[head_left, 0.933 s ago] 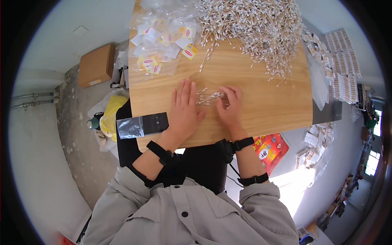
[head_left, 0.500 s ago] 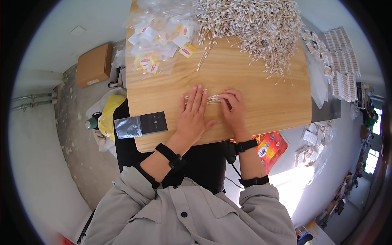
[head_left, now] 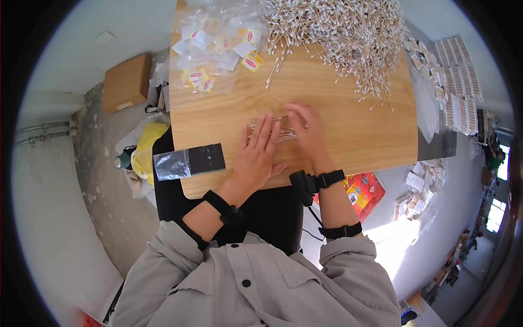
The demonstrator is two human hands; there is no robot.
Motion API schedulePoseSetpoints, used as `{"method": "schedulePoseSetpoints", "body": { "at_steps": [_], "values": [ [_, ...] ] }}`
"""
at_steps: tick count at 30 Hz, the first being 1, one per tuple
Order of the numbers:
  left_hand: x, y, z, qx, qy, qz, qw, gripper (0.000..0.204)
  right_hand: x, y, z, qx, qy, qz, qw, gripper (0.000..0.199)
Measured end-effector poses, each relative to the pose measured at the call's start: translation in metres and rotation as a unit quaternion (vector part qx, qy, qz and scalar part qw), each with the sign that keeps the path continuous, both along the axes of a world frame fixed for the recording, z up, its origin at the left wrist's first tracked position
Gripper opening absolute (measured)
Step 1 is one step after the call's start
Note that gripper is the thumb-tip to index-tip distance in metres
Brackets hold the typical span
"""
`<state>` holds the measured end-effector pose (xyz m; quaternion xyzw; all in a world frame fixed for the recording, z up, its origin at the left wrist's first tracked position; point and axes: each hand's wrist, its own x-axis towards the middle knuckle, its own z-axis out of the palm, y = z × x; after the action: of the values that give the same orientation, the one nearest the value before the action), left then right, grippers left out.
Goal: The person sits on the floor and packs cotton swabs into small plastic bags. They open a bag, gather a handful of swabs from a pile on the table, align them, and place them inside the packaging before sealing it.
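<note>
A small group of cotton swabs (head_left: pixel 285 134) lies sideways on the wooden table (head_left: pixel 359 136). My left hand (head_left: pixel 256 155) rests flat over their left part, fingers stretched out and thumb apart. At their right ends is my right hand (head_left: pixel 309 133), its fingers bent and slightly blurred, with a gap between forefinger and thumb. Its fingertips are beside the upper swab; no firm grip shows. A large heap of cotton swabs (head_left: pixel 348 38) covers the table's far right.
Clear plastic bags with yellow labels (head_left: pixel 210 46) lie at the far left. A few stray swabs (head_left: pixel 277 68) lie beside the heap. A black and silver packet (head_left: pixel 189 162) lies at the near left edge. Beyond the right edge are stacked swab bundles (head_left: pixel 457 82). A cardboard box (head_left: pixel 127 83) stands left.
My right hand has moved slightly away from me along the swabs' right ends, its fingers less tucked in. My left hand stays flat on the swabs.
</note>
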<state>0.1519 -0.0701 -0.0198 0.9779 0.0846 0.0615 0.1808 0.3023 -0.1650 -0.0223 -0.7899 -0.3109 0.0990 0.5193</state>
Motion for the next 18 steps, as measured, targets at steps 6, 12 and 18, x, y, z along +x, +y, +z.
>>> {"method": "schedulePoseSetpoints", "body": {
  "at_steps": [6,12,18],
  "values": [
    [0.016,0.002,0.015,-0.024,0.009,0.038,0.999,0.113,-0.013,-0.038,-0.017,0.075,0.060,-0.158,0.983,0.023],
    [0.016,-0.002,0.007,0.006,0.025,0.030,0.999,0.109,-0.055,-0.011,-0.010,0.129,0.123,-0.132,0.975,0.036],
    [0.015,-0.001,0.007,-0.011,0.009,0.015,1.000,0.105,-0.059,-0.015,-0.017,0.193,0.203,-0.102,0.955,0.038]
  ]
}}
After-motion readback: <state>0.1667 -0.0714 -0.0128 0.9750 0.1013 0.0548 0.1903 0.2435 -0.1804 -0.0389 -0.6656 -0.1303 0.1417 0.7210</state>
